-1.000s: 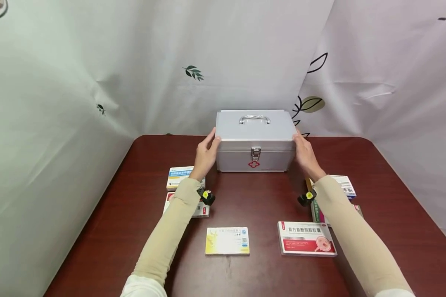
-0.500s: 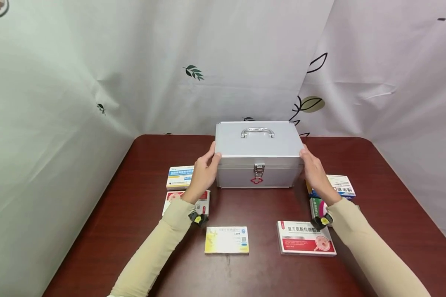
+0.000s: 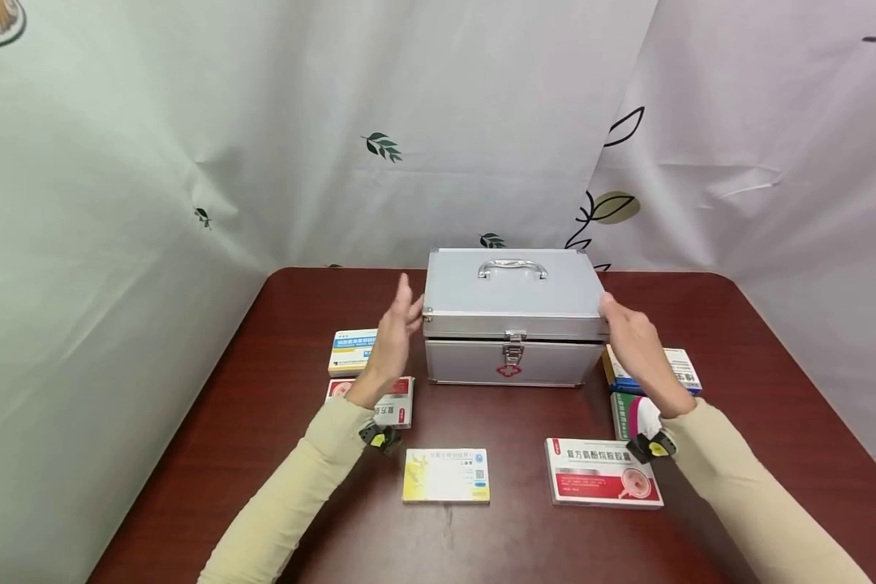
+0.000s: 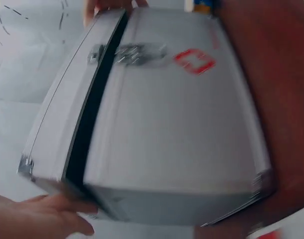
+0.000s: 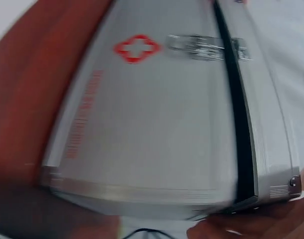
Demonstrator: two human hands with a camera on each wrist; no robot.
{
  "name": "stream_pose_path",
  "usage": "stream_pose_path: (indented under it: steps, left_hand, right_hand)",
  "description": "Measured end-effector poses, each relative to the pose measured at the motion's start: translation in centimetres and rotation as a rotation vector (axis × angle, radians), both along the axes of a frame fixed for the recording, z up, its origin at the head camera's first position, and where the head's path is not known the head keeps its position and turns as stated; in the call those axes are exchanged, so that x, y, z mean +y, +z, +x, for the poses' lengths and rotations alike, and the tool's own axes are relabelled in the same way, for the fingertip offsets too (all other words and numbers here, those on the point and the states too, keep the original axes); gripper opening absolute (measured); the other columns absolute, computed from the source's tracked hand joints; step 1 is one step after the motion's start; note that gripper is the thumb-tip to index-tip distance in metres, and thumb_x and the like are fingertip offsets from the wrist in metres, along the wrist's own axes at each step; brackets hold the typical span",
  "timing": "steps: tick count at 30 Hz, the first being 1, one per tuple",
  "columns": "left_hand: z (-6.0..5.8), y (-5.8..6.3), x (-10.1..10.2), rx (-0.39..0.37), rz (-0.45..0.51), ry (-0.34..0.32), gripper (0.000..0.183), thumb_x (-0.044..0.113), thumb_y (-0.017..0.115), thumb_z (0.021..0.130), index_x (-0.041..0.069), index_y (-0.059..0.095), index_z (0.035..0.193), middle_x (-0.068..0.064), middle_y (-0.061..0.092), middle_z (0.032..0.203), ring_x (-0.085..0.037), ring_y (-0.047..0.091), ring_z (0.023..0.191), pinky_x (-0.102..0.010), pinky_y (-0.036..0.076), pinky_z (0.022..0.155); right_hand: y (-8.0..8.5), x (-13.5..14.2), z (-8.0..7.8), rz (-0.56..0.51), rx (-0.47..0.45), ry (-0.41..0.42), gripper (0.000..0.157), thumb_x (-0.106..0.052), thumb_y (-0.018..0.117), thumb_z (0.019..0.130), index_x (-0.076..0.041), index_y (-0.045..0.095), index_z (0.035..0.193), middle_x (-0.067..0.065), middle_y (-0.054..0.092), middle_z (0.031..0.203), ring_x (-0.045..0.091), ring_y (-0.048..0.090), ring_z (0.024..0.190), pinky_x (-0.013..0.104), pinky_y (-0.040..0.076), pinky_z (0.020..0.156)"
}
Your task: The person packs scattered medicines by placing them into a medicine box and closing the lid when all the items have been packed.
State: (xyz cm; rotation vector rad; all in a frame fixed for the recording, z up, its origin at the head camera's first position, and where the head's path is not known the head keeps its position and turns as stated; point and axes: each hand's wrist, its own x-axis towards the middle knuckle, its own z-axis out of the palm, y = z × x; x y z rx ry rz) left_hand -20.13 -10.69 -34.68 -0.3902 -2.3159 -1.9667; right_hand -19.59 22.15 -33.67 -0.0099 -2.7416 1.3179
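Observation:
A silver first-aid case [image 3: 511,362] with a red cross stands at the middle of the table. Its lid [image 3: 511,284] is slightly raised, leaving a dark gap along the front, and the metal latch [image 4: 137,54] is undone. My left hand [image 3: 392,341] lies at the lid's left front corner with extended fingers; in the left wrist view, its fingertips [image 4: 67,206] touch the lid's side near the gap. At the right front corner, my right hand [image 3: 637,345] touches the lid, its fingers [image 5: 261,224] along the side. The inside is hidden.
Several medicine boxes lie around: a yellow and white one [image 3: 445,476] and a red and white one [image 3: 603,473] in front, a blue and white one [image 3: 354,350] above another red one [image 3: 401,405] at left, more at right [image 3: 679,369]. A patterned curtain [image 3: 467,97] hangs behind.
The case has slid toward me with both hands at its sides. Its lid was down before and is now a little up in front; my left fingers have straightened.

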Motion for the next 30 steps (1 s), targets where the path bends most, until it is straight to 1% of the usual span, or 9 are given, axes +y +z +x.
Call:
stream_pose_path:
  steps: [4,7,9,11,13,18,21,26,30]
  left_hand:
    - [-0.6,2.4,-0.9,-0.040,0.218,-0.125,0.103,0.086,0.013,0.072,0.018,-0.008,0.147,-0.022,0.031,0.143,-0.038,0.036,0.127,-0.045,0.011,0.111]
    - [-1.5,4.2,-1.3,-0.084,0.361,-0.196,0.105,0.085,0.007,0.072,0.013,-0.007,0.147,-0.029,0.029,0.142,-0.037,0.034,0.129,-0.042,0.009,0.112]
    - [-2.1,5.3,-1.5,-0.137,0.459,-0.225,0.102,0.082,0.003,0.074,0.011,-0.006,0.147,-0.029,0.025,0.143,-0.036,0.030,0.131,-0.041,0.008,0.112]
    - [-2.9,6.2,-1.6,-0.196,0.537,-0.236,0.100,0.080,0.000,0.075,0.011,-0.003,0.148,-0.026,0.022,0.146,-0.035,0.025,0.134,-0.039,0.007,0.112]
    - [-3.7,6.7,-1.5,-0.222,0.562,-0.252,0.101,0.080,0.000,0.076,0.008,0.001,0.148,-0.023,0.018,0.149,-0.032,0.020,0.137,-0.038,0.007,0.112]
    - [-5.8,6.4,-1.0,-0.149,0.396,-0.254,0.092,0.071,-0.001,0.084,0.005,0.019,0.146,-0.008,0.018,0.152,-0.020,0.018,0.138,-0.036,0.009,0.112]
    - [-6.8,5.2,-1.0,-0.110,0.242,-0.232,0.079,0.065,0.005,0.089,0.013,0.018,0.147,0.001,0.016,0.152,-0.015,0.017,0.139,-0.041,0.009,0.112]
    - [-7.5,1.7,-0.8,-0.122,-0.151,-0.120,0.078,0.069,0.014,0.088,0.020,0.010,0.148,0.004,0.009,0.153,-0.016,0.010,0.140,-0.042,0.009,0.111]
    - [-7.0,-1.4,0.3,-0.150,-0.420,-0.027,0.080,0.067,0.017,0.089,0.016,-0.001,0.148,0.000,0.000,0.154,-0.018,0.006,0.139,-0.037,0.007,0.112]
  right_hand:
    - [2.6,0.0,-0.5,0.034,0.004,-0.054,0.081,-0.062,0.016,0.092,0.006,0.058,0.109,0.029,0.054,0.110,0.037,0.050,0.100,0.050,0.038,0.084]
    - [4.4,0.2,-1.0,0.058,0.051,-0.061,0.080,-0.065,0.015,0.090,0.005,0.055,0.091,0.026,0.053,0.095,0.035,0.048,0.090,0.045,0.036,0.076]
    - [5.3,0.3,-1.4,0.045,0.070,-0.042,0.082,-0.066,0.018,0.089,0.005,0.057,0.094,0.026,0.053,0.097,0.035,0.047,0.092,0.045,0.036,0.078]
    - [6.0,0.3,-1.8,0.023,0.083,0.003,0.079,-0.066,0.024,0.089,0.002,0.059,0.110,0.024,0.055,0.108,0.033,0.049,0.098,0.045,0.037,0.083]
    - [6.5,0.4,-2.4,0.012,0.105,0.058,0.071,-0.062,0.033,0.090,-0.002,0.056,0.121,0.021,0.055,0.113,0.028,0.048,0.098,0.040,0.037,0.083]
    - [6.4,0.5,-5.0,-0.016,0.157,0.133,0.056,-0.052,0.050,0.088,-0.012,0.051,0.128,0.013,0.055,0.107,0.018,0.044,0.090,0.028,0.034,0.072]
    - [5.4,0.7,-6.8,-0.055,0.163,0.180,0.058,-0.051,0.049,0.089,-0.019,0.042,0.138,0.012,0.053,0.122,0.019,0.048,0.104,0.033,0.038,0.083]
    - [3.1,0.9,-9.1,-0.155,0.143,0.313,0.060,-0.044,0.045,0.093,-0.037,0.015,0.145,0.004,0.026,0.149,0.027,0.032,0.131,0.053,0.030,0.100]
    - [1.8,1.1,-10.2,-0.231,0.071,0.348,0.067,-0.046,0.042,0.094,-0.033,0.003,0.146,0.001,0.009,0.154,0.024,0.020,0.137,0.055,0.030,0.100]
